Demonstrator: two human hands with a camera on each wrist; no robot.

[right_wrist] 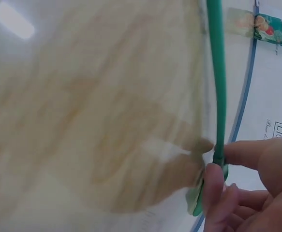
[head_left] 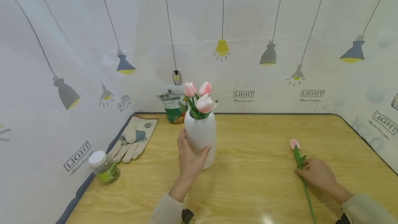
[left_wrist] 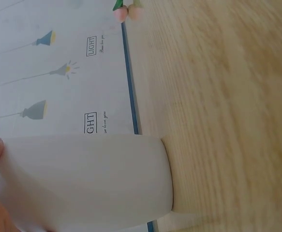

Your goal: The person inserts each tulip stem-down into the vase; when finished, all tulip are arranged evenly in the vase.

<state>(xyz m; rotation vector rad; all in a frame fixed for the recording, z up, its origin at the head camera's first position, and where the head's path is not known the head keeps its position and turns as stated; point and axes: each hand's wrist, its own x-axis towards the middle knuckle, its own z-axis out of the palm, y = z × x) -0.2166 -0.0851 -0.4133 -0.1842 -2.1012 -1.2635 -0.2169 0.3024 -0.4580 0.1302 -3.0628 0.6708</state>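
A white vase [head_left: 200, 130] stands upright on the table, several pink-and-white tulips [head_left: 206, 104] showing above its mouth. My left hand [head_left: 191, 158] grips the vase round its lower body, thumb on the right side; in the left wrist view the vase [left_wrist: 92, 181] fills the lower left, its base against the wood. On the right, my right hand [head_left: 320, 175] pinches the green stem of a single tulip [head_left: 294, 144] between thumb and fingers. That tulip lies along the table, head pointing away. Up close in the right wrist view, the stem [right_wrist: 217, 77] passes between the fingertips.
Left of the vase lies a pair of white work gloves [head_left: 136, 139], with a white-lidded jar [head_left: 104, 167] nearer me. A green-and-white bag [head_left: 172, 106] stands at the back behind the vase. Lamp-printed sheeting [head_left: 248, 17] walls the table's back and sides.
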